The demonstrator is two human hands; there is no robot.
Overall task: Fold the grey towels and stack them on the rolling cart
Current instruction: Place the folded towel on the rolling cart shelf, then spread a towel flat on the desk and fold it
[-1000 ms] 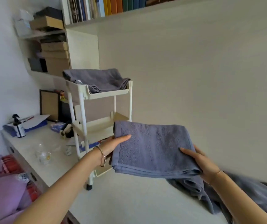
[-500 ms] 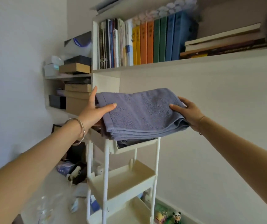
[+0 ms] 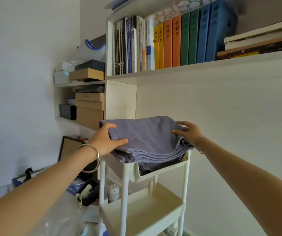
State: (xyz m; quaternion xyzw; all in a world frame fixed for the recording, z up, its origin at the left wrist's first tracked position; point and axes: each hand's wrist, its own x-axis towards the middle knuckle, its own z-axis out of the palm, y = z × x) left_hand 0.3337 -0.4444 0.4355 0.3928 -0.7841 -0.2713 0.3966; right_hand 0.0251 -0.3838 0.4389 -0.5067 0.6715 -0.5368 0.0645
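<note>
Folded grey terry towel [image 3: 150, 138] atop cream plastic rolling cart [image 3: 164, 171], centre frame; left hand [image 3: 105, 139] grips it, right hand [image 3: 189, 132] presses flat.

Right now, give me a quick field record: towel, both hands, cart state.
towel: folded grey towel on top of the stack in the top tray, its front edge overhanging the rim
left hand: left hand grips the towel's left edge, thumb on top
right hand: right hand rests on the towel's right end, fingers relaxed
underneath: lower towel, folded, in the same tray
cart: rolling cart; middle tray holds no towel
behind: books upright on a wall shelf
</note>
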